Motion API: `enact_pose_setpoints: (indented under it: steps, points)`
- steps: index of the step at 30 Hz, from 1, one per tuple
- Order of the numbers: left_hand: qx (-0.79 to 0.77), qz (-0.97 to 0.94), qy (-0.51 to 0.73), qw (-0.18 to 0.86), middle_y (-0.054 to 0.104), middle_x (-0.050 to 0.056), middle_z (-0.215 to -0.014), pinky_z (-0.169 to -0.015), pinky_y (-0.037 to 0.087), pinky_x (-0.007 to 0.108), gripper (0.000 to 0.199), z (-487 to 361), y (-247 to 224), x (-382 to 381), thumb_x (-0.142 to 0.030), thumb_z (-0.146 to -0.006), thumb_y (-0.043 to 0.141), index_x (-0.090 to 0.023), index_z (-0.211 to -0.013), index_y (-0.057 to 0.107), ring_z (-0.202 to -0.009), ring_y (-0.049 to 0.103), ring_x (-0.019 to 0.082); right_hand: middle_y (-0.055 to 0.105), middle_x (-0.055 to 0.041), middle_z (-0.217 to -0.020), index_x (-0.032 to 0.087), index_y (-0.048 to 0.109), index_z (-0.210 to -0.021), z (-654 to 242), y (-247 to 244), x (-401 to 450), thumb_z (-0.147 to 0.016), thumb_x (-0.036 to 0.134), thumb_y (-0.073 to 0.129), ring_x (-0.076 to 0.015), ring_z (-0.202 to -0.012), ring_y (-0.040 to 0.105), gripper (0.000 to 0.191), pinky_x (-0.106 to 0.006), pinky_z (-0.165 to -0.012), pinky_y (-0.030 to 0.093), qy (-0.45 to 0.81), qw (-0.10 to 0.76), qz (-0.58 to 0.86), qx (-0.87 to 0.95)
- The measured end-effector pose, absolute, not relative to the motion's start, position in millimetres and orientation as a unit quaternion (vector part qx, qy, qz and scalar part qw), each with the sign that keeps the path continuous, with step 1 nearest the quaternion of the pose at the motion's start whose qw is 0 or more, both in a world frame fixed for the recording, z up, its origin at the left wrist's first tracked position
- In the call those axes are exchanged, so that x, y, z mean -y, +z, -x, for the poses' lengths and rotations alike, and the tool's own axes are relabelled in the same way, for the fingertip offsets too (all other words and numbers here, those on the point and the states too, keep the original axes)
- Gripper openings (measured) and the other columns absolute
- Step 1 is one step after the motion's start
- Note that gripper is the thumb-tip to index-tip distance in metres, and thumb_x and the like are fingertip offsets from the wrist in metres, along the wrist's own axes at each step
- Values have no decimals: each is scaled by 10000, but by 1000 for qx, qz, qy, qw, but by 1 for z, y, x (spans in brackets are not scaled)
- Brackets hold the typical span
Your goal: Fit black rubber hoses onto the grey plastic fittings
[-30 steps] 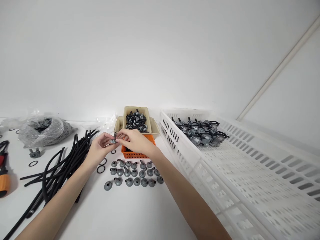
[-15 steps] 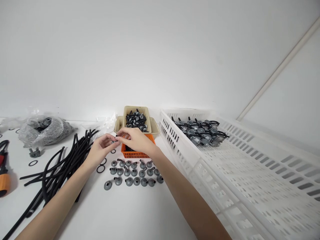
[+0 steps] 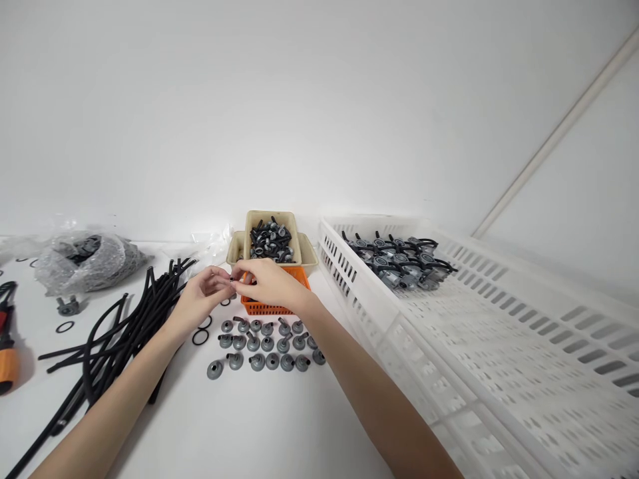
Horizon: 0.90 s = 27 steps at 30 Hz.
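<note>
My left hand (image 3: 202, 296) and my right hand (image 3: 264, 283) meet fingertip to fingertip, just left of an orange basket (image 3: 267, 309). Both pinch a small part that the fingers mostly hide; only a dark bit of it shows. Under my right hand the orange basket is partly covered, with dark pieces inside. Nearer to me, grey round fittings with short spouts (image 3: 272, 360) stand in three rows on the white table (image 3: 239, 426). Black rubber rings (image 3: 200, 337) lie to the left of those rows.
Behind the basket, a beige bin (image 3: 273, 216) holds small grey and black parts. A large white crate (image 3: 479, 346) with grey assemblies (image 3: 399, 259) fills the right. Black tubes (image 3: 127, 332), a bubble-wrap bag (image 3: 90, 263) and an orange-handled tool (image 3: 8, 362) lie left.
My fingers have shifted slightly around the small part, and my right hand sits a touch lower. The things on the table lie as before.
</note>
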<state>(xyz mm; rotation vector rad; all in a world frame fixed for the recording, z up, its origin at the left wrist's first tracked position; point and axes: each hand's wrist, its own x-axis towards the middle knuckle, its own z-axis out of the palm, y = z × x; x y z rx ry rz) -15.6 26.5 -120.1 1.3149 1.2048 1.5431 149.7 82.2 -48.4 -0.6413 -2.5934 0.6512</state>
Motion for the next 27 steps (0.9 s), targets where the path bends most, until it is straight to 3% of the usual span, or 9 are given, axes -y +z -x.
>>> enact_pose_setpoints:
  steps: [12,19,27]
  points:
    - [-582,-606,481,250,645,-6,-653,-586,466,256,282,42,-116,-23,-369,-634,757,-197,-823,638,-588,594,146,702,-47,-979,206,648,-948,-156,-47,-88,-884,300,526,-192,-898,643,167,-289,-755,465,235,173,243,925]
    - [-613,-619,399,286,714,16,-700,-608,476,285,245,46,-117,-20,-328,-608,723,-221,-815,648,-651,660,207,700,-61,-977,198,649,-931,-158,-50,-92,-882,324,519,-203,-899,647,187,-296,-739,467,239,156,263,922]
    - [-606,-639,339,331,696,0,-659,-573,478,270,275,48,-124,-18,-276,-558,710,-214,-819,649,-632,659,206,701,-59,-956,200,655,-901,-158,-49,-93,-874,308,533,-203,-876,651,165,-288,-715,463,236,151,268,922]
